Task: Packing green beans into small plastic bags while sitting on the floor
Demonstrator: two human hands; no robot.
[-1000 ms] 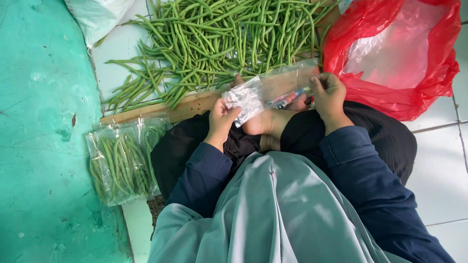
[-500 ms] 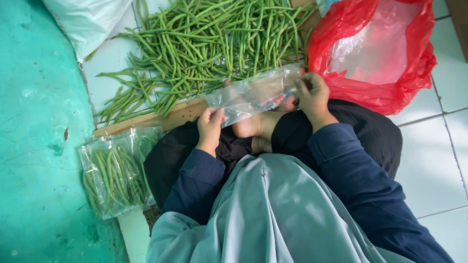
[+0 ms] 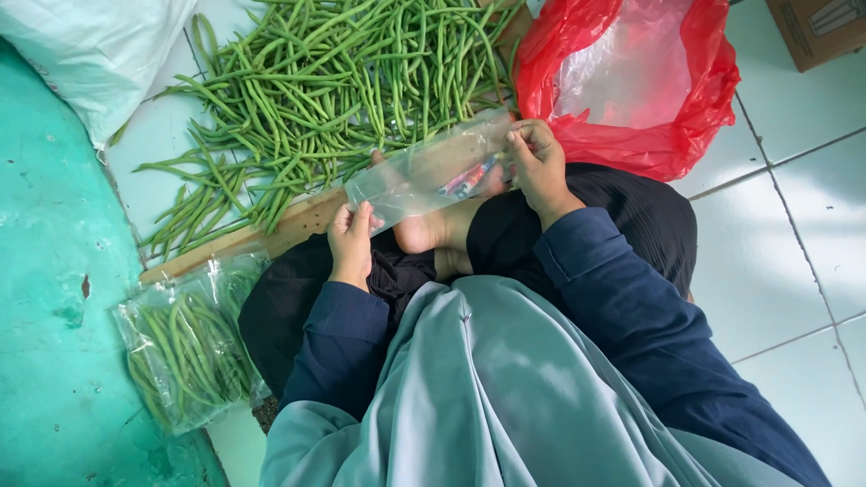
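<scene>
Seated on a tiled floor (image 3: 794,225), viewed from above the lap.

Left hand (image 3: 350,242): fingers curled closed on the lower-left end of a clear plastic bag (image 3: 431,171). Thumb and fingertips pinch the bag's corner; the bag runs away from this hand toward 2 o'clock.

Right hand (image 3: 539,167): fingers bent and closed on the bag's opposite, upper-right end, pinching its edge. From this hand the bag runs toward 8 o'clock.

Bag: stretched flat between the two hands, held just above a bare foot (image 3: 424,230) and the dark-clothed lap. It looks empty of beans; a small red and blue printed patch shows through near its right end. Its long edge lies roughly parallel to a wooden board (image 3: 271,236) beneath.

Surroundings:
- Loose pile of green beans (image 3: 334,90) at 12 o'clock from the bag, spread over the board and the tiles, its near edge just beyond the bag's upper edge.
- Red plastic bag (image 3: 631,81), open-mouthed with a clear liner inside, at 1 o'clock from the right hand, near it.
- Filled clear packet of beans (image 3: 185,347) at 8 o'clock from the left hand, well apart, lying across the edge of the green floor (image 3: 50,271) area.
- White sack (image 3: 90,54) at top left, at 11 o'clock.
- Cardboard box (image 3: 816,27) corner at top right.
</scene>
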